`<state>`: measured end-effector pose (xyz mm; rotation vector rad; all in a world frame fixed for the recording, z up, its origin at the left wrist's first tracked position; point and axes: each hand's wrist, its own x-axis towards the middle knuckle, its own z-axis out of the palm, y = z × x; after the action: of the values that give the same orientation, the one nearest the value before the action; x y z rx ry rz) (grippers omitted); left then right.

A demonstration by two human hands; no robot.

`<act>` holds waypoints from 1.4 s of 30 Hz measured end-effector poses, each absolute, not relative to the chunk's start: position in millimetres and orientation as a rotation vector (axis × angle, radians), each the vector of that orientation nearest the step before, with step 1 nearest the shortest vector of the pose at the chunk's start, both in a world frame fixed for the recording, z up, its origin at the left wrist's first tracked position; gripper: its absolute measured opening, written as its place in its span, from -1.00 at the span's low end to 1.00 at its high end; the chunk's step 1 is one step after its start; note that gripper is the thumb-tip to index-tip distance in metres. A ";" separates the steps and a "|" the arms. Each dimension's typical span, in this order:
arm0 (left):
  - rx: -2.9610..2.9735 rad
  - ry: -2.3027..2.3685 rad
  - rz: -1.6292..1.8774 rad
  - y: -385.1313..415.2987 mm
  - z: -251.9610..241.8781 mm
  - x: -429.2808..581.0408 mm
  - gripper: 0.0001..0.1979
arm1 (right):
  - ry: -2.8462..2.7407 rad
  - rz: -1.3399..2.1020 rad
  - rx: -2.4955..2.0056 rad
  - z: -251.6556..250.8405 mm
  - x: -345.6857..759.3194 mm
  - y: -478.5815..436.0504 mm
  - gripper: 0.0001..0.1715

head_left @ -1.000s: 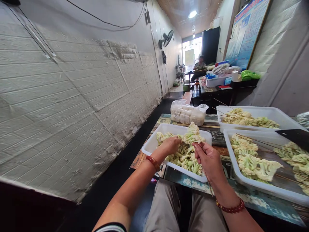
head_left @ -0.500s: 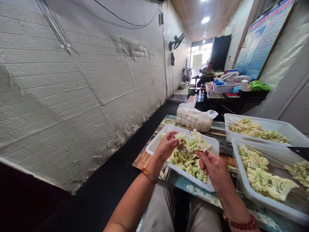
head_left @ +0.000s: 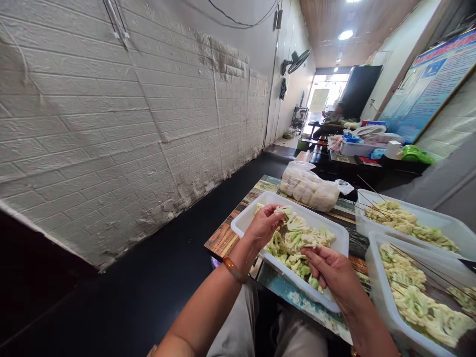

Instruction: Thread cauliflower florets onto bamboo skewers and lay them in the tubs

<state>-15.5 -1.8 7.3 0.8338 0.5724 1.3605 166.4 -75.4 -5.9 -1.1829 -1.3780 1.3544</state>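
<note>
A white tray (head_left: 245, 224) full of loose cauliflower florets (head_left: 303, 241) sits at the table's near left corner. My left hand (head_left: 265, 224) hovers over its left side, fingers pinched on a small floret (head_left: 283, 211). My right hand (head_left: 332, 269) is closed over the tray's near right part, gripping a thin skewer that carries florets; the stick itself is mostly hidden by my fingers and the pile. Both wrists wear bead bracelets.
Two more white trays (head_left: 375, 277) (head_left: 439, 222) of skewered cauliflower stand to the right. A clear plastic bag of pale lumps (head_left: 309, 186) lies behind the near tray. A brick wall (head_left: 130, 129) runs along the left, with dark floor (head_left: 167, 277) beside the table. A person sits far down the room.
My left hand has lifted a floret out of the pile and brought it toward the skewer in my right hand. The view has swung left and down.
</note>
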 end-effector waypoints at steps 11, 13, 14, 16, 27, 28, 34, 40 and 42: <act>0.698 0.597 1.360 -1.3 6.1 -19.0 -0.67 | -1.376 1.233 -1.286 -10.3 166.4 -80.1 -0.58; 0.683 0.599 1.367 -1.0 5.5 -19.2 -0.68 | -1.386 1.192 -1.314 -11.4 166.7 -80.6 -0.59; 0.680 0.601 1.370 -0.8 5.2 -19.3 -0.69 | -1.399 1.173 -1.321 -11.5 166.6 -80.9 -0.60; 0.679 0.600 1.369 -0.4 4.4 -19.4 -0.69 | -1.420 1.151 -1.320 -10.6 166.0 -81.6 -0.62; 0.710 0.592 1.364 -0.5 4.1 -19.1 -0.67 | -1.432 1.149 -1.352 -7.2 163.5 -83.4 -0.61; 0.710 0.593 1.365 -0.7 4.3 -19.1 -0.67 | -1.432 1.146 -1.351 -7.2 163.4 -83.4 -0.61; 0.702 0.591 1.384 -1.7 5.3 -19.1 -0.68 | -1.425 1.157 -1.368 -6.0 163.5 -83.9 -0.65; 0.694 0.587 1.407 -3.3 6.9 -18.8 -0.66 | -1.444 1.146 -1.349 -7.4 163.2 -83.1 -0.66; 0.691 0.589 1.417 -3.7 7.2 -18.5 -0.66 | -1.420 1.123 -1.355 -9.4 161.8 -83.1 -0.61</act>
<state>-18.5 -3.7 7.2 0.6908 0.5887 1.4173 161.8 -83.1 -9.4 -1.3548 -1.4205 1.1232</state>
